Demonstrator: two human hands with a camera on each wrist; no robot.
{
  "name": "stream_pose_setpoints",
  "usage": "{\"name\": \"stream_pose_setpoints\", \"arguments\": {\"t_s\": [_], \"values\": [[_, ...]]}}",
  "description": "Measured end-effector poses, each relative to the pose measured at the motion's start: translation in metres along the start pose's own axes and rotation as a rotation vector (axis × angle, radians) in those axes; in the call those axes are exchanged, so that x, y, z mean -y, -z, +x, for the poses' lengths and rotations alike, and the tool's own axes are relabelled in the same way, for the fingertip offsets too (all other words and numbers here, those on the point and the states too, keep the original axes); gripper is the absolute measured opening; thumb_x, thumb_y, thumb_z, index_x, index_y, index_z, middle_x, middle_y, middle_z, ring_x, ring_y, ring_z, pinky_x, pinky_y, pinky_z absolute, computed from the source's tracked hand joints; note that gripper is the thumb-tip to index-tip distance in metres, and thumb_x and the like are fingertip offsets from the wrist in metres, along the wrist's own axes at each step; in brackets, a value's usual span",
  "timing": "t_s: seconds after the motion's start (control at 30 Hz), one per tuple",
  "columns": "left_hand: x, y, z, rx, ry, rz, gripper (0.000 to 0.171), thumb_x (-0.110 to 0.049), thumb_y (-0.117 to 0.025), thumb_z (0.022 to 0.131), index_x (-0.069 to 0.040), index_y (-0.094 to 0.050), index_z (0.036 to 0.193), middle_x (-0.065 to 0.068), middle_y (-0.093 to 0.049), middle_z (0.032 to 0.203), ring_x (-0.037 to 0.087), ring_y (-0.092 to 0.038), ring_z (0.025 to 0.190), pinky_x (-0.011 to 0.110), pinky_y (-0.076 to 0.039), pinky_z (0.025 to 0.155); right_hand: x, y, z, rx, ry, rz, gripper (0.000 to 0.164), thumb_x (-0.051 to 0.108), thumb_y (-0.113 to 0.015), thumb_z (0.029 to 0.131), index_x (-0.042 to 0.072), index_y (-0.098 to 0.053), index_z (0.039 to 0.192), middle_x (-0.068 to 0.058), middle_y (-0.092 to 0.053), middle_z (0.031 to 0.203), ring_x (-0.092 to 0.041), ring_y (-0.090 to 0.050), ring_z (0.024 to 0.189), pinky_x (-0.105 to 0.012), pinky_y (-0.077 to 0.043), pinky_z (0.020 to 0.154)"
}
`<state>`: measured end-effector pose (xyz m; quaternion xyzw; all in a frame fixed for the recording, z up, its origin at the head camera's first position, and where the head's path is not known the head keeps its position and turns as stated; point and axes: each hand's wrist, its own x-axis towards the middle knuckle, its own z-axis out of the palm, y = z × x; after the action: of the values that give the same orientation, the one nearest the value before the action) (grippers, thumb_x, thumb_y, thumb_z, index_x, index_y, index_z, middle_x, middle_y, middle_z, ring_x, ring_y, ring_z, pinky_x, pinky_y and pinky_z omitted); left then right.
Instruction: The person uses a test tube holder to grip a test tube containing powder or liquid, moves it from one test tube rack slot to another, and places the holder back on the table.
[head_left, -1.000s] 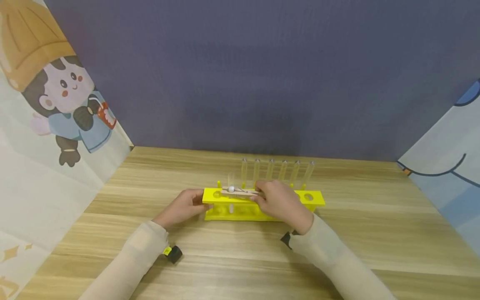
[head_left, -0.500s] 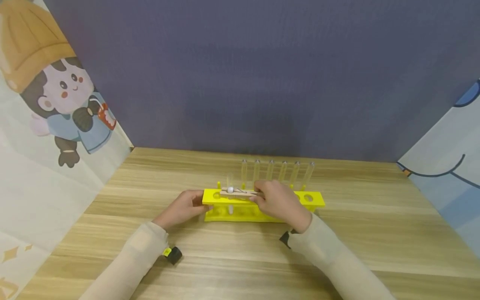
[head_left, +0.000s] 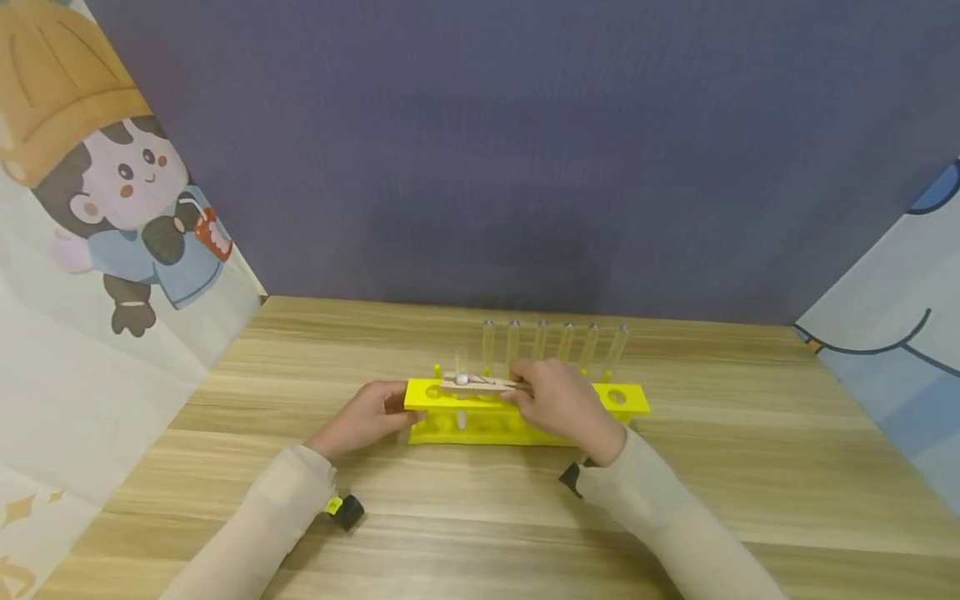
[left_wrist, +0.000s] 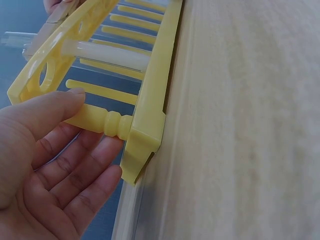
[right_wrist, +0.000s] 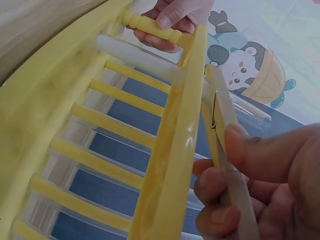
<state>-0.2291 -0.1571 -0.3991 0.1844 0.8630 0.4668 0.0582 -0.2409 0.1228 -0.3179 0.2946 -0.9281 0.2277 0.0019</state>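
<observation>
A yellow test tube rack [head_left: 495,434] stands on the table. My left hand [head_left: 363,419] holds its left end; in the left wrist view the thumb and fingers are around the end post [left_wrist: 92,118]. My right hand [head_left: 566,407] grips a wooden test tube clamp [head_left: 476,385] lying level just above the rack's top plate. A test tube with white contents [right_wrist: 142,57] stands through a hole near the left end, its clear top rising above the plate. The clamp's front end is at that tube, beside or around it; the right wrist view shows the metal spring [right_wrist: 214,112].
Several clear test tubes [head_left: 541,346] stand upside down on the rack's back pegs. The leftmost peg [head_left: 437,369] is bare. Behind the wooden table [head_left: 480,517] rises a dark blue panel [head_left: 525,150], with printed cartoon sheets [head_left: 127,183] at the sides.
</observation>
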Motion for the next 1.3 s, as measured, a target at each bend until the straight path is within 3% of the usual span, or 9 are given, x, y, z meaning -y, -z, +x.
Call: {"name": "stream_pose_setpoints", "arguments": {"t_s": [0.4, 0.63, 0.9, 1.3], "values": [[0.002, 0.0, -0.005, 0.011, 0.01, -0.002, 0.029, -0.013, -0.066, 0.088, -0.01, -0.063, 0.117, 0.005, -0.066, 0.115, 0.02, -0.061, 0.107, 0.036, -0.049, 0.093, 0.006, 0.005, -0.004, -0.038, 0.011, -0.024, 0.029, 0.021, -0.068, 0.088, 0.013, -0.046, 0.07, 0.005, -0.027, 0.054, -0.008, -0.027, 0.046, -0.02, -0.022, 0.042], [-0.03, 0.002, -0.015, 0.006, 0.026, 0.004, 0.029, -0.003, -0.063, 0.088, -0.002, -0.062, 0.117, 0.013, -0.065, 0.116, 0.028, -0.06, 0.109, 0.042, -0.048, 0.095, 0.011, 0.011, -0.005, -0.05, 0.005, -0.004, 0.023, 0.021, -0.067, 0.088, 0.013, -0.051, 0.075, 0.004, -0.031, 0.054, -0.008, -0.028, 0.045, -0.02, -0.023, 0.042], [-0.002, -0.001, -0.009, 0.001, 0.017, 0.028, 0.031, -0.005, -0.064, 0.088, -0.004, -0.061, 0.119, 0.011, -0.064, 0.118, 0.028, -0.059, 0.111, 0.042, -0.047, 0.096, 0.014, 0.017, -0.005, -0.083, 0.027, -0.024, 0.025, 0.02, -0.068, 0.088, 0.013, -0.049, 0.073, 0.003, -0.031, 0.054, -0.009, -0.03, 0.046, -0.021, -0.025, 0.042], [0.0, 0.002, -0.011, 0.025, 0.004, -0.004, 0.029, -0.017, -0.066, 0.088, -0.012, -0.063, 0.116, 0.003, -0.067, 0.113, 0.016, -0.062, 0.102, 0.035, -0.051, 0.091, 0.02, 0.021, -0.008, -0.117, 0.032, -0.025, 0.027, 0.018, -0.068, 0.087, 0.012, -0.048, 0.071, 0.003, -0.03, 0.054, -0.009, -0.029, 0.045, -0.02, -0.024, 0.042]]}}
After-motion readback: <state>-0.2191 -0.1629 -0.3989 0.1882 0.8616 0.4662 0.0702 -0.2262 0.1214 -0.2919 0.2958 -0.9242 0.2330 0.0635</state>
